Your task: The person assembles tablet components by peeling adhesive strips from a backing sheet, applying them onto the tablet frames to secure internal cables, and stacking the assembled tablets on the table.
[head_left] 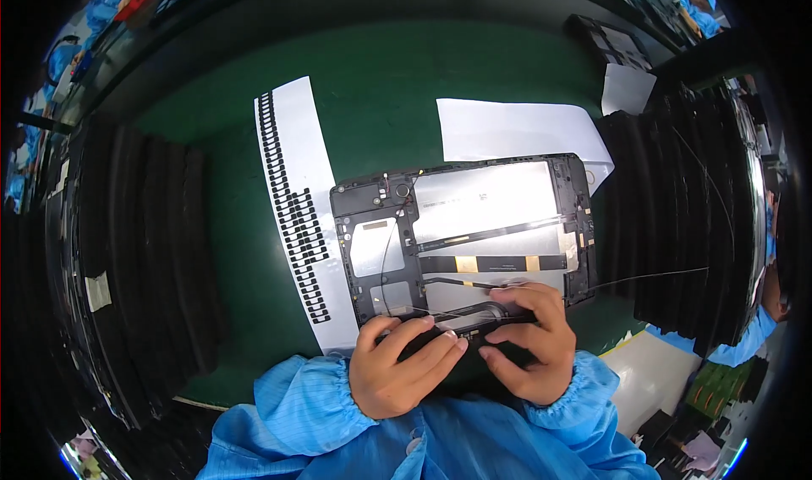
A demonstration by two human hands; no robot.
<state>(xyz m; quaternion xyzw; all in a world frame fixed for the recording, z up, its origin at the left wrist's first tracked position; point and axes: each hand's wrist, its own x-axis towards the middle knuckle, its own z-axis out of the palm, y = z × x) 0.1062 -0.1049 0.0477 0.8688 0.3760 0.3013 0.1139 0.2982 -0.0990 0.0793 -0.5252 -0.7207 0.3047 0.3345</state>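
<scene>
An opened tablet housing (493, 264), black with silvery inner plates, lies slightly tilted in front of me. My left hand (402, 368) rests its outstretched fingertips along the housing's near edge, beside a thin dark cable. At the near right part of that edge is my right hand (537, 345). Its forefinger touches the inside of the housing; its thumb and other fingers are bent with a small gap between them. A fine wire (647, 275) runs from near my fingers out past the right side. Beneath my fingertips, the near rim is partly hidden.
Left of the housing lies a white sheet (298, 142) with rows of small black pieces (300, 226). Another white sheet (507, 129) lies behind it. Stacks of black trays (144, 252) (677, 218) flank the green table (372, 65). A further device (622, 44) sits at the far right.
</scene>
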